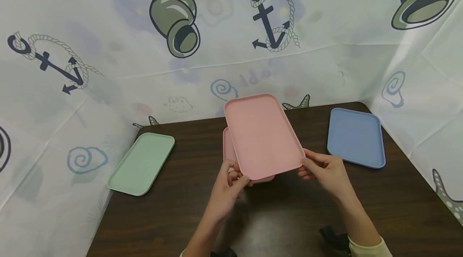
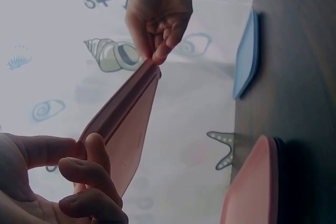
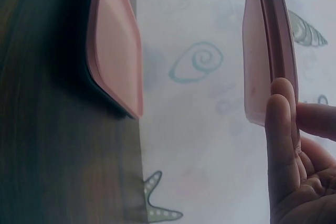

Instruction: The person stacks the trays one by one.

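Both hands hold a pink rectangular tray (image 1: 265, 136) with a low raised rim, lifted above the table. My left hand (image 1: 225, 188) pinches its near left corner between thumb and fingers. At the near right corner, the thumb and fingers of my right hand (image 1: 327, 172) grip the rim. Another pink tray (image 1: 228, 146) lies on the table, mostly hidden behind the held one in the head view. The right wrist view shows this lower pink tray (image 3: 118, 51) apart from the held tray (image 3: 260, 51), with a dark edge along its underside.
A light green tray (image 1: 142, 164) lies at the left side of the dark wooden table (image 1: 152, 221). On the right is a blue tray (image 1: 356, 138). White cloth (image 1: 224, 19) printed with shells and anchors hangs behind the table and along its sides.
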`<move>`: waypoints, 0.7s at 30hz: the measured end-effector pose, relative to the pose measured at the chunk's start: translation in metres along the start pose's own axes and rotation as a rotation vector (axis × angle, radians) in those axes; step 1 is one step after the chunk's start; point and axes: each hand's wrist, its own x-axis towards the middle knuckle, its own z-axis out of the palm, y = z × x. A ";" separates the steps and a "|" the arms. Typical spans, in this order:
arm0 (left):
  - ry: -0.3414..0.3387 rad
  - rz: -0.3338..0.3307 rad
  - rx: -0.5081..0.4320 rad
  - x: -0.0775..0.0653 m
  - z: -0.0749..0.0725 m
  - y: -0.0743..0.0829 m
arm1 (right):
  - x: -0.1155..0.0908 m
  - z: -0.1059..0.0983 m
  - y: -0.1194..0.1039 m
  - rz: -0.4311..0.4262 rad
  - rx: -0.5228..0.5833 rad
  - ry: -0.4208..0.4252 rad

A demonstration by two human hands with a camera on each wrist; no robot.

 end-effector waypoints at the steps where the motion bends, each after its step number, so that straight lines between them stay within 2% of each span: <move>1: 0.006 -0.006 0.009 -0.001 -0.002 -0.001 | 0.000 0.002 0.001 0.004 -0.013 0.001; 5: 0.027 -0.029 0.050 -0.005 -0.010 -0.006 | 0.001 0.011 0.008 0.015 -0.028 -0.002; 10: 0.036 -0.026 0.090 -0.006 -0.023 -0.014 | 0.004 0.022 0.018 0.008 -0.018 -0.016; 13: 0.047 -0.030 0.110 -0.005 -0.032 -0.020 | 0.007 0.030 0.025 0.022 -0.011 -0.011; 21: 0.089 -0.092 0.127 0.004 -0.050 -0.038 | 0.011 0.050 0.047 0.058 0.011 0.040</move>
